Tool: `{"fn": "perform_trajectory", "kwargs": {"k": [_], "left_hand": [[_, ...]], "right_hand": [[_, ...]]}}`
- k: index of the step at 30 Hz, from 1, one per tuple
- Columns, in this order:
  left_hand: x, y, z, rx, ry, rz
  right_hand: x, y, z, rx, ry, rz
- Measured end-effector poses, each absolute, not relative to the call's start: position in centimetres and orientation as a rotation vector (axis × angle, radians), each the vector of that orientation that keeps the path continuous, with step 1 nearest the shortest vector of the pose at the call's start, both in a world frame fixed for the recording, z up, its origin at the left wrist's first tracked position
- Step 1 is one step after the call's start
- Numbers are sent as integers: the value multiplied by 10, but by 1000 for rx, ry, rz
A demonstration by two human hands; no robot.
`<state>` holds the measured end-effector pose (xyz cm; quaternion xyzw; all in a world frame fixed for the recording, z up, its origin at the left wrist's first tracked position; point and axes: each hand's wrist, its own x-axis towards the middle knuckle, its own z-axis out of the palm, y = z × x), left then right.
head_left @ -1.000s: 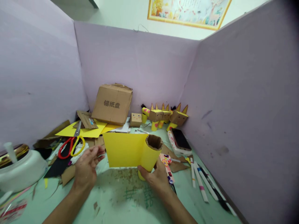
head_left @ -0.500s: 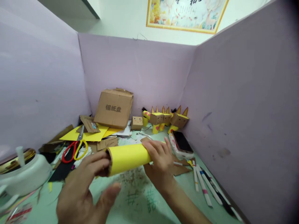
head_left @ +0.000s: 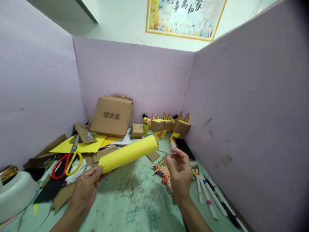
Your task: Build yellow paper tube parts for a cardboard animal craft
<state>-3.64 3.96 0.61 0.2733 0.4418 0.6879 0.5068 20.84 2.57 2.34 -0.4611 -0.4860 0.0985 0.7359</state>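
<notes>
A cardboard tube covered in yellow paper (head_left: 129,154) is held above the table, its right end tilted up and away. My left hand (head_left: 88,183) pinches the tube's near left end between thumb and fingers. My right hand (head_left: 180,170) is off the tube, to its right, with fingers apart and slightly curled and nothing in them. Just left of that hand lies a colourful patterned piece (head_left: 165,174), partly hidden by it. Behind stand several yellow cardboard animal figures with horns (head_left: 158,125) and a small cardboard box with a drawn face (head_left: 137,130).
Red-and-yellow scissors (head_left: 67,164) lie at left on paper and cardboard scraps. A cardboard box (head_left: 112,116) leans on the back panel. At right are a phone (head_left: 184,148) and several marker pens (head_left: 209,196). A white pot-like container (head_left: 16,193) stands front left. Purple panels enclose three sides.
My right hand has let go of the tube and moved right. My left hand now grips the tube's left end, and the far end has swung upward. The patterned piece has come into view.
</notes>
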Motion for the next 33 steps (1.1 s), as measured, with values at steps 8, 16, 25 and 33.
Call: {"fn": "perform_trajectory", "kwargs": {"k": [8,16,25,33], "left_hand": [[-16,38,-5,743,966,1368],[-11,40,-14,711,971,1157],[-10,49,-30,809,1137,1197],[-10,48,-43,1219,1244,1252]], "right_hand": [[196,15,23,-601,-1062,1129],[180,-2,24,-841,-1144,940],[174,-7,19,-868,-1266,777],[177,-10,15,-757,-1351,534]]}}
